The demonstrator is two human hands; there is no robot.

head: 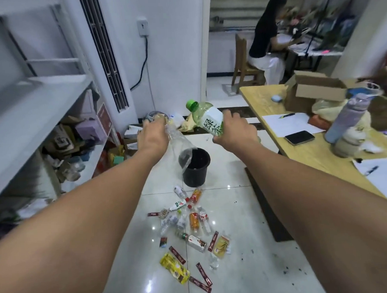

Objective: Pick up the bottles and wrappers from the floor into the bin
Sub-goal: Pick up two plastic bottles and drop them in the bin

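Observation:
My right hand (pixel 235 131) grips a green-capped bottle (pixel 205 117) with a white and green label, tilted cap up to the left, above and beyond the black bin (pixel 195 169). In my left hand (pixel 153 135) is a clear plastic bottle (pixel 181 149) that slants down with its lower end over the bin's left rim. On the white tiled floor in front of the bin lies a scatter of several bottles, among them an orange-labelled bottle (pixel 194 220), plus red stick wrappers (pixel 203 275) and a yellow wrapper (pixel 174 267).
A wooden table (pixel 307 152) stands to the right with a phone, papers, a lilac flask and a cardboard box. Cluttered grey shelves (pixel 36 107) line the left. A dark mat (pixel 267 207) lies by the table. A person sits at a desk in the far room.

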